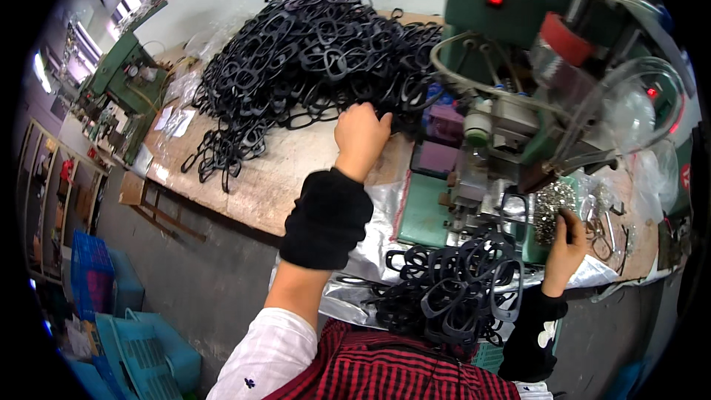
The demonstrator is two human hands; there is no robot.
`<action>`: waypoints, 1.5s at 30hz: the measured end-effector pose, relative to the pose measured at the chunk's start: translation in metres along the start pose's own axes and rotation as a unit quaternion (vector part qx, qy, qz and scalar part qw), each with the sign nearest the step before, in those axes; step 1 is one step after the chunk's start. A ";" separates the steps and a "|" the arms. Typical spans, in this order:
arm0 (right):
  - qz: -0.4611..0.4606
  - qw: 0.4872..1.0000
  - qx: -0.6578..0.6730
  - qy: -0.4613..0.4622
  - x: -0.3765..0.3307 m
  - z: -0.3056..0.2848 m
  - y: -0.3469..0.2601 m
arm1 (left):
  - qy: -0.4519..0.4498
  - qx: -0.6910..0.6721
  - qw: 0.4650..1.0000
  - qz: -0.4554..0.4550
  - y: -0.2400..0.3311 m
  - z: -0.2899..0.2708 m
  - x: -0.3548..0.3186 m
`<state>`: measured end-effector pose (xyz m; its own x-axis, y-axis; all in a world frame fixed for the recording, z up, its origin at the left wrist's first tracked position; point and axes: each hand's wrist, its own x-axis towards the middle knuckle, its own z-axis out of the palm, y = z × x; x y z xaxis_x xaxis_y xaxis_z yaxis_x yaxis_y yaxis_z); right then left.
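My left hand [360, 138] is at the near edge of a big heap of black plastic eyeglass frames [311, 52]. Its fingers curl down against the heap, the tips hidden, so what they grip cannot be made out. By the machine's right side, my right hand [566, 255] has bent fingers drawn together beside a mound of small shiny metal parts [549, 211]; anything between them is too small to name. A second bunch of black eyeglass frames [466, 289] lies close to my body, and one frame [514, 211] stands up at the machine's front.
A green bench machine [474, 15] with a lit red switch, clear hoses and a red-ringed part fills the right. Tweezers or scissors [603, 241] and plastic bags [644, 178] lie beyond my right hand. Another green machine [122, 67] and blue crates [148, 348] are at left.
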<state>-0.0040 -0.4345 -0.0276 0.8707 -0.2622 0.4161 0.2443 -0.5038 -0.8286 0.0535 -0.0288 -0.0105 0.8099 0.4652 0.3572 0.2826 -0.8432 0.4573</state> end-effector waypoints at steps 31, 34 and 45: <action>0.010 0.947 0.247 -0.204 -0.002 0.005 -0.128 | -0.473 -0.686 0.549 0.058 0.131 -0.122 -0.135; -0.123 0.949 -0.291 -0.025 0.007 -0.005 -0.053 | -0.552 -0.733 0.377 -0.126 0.140 -0.094 -0.149; -0.006 0.989 -0.146 -0.018 0.024 -0.007 -0.024 | -0.499 -0.729 0.399 -0.244 0.157 -0.088 -0.165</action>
<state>0.0082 -0.4340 0.0050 0.8842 -0.2290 0.4072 0.1248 -0.7242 -0.6782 -0.0814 -0.2144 0.0741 0.8487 -0.4741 -0.2344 0.5213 0.6753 0.5217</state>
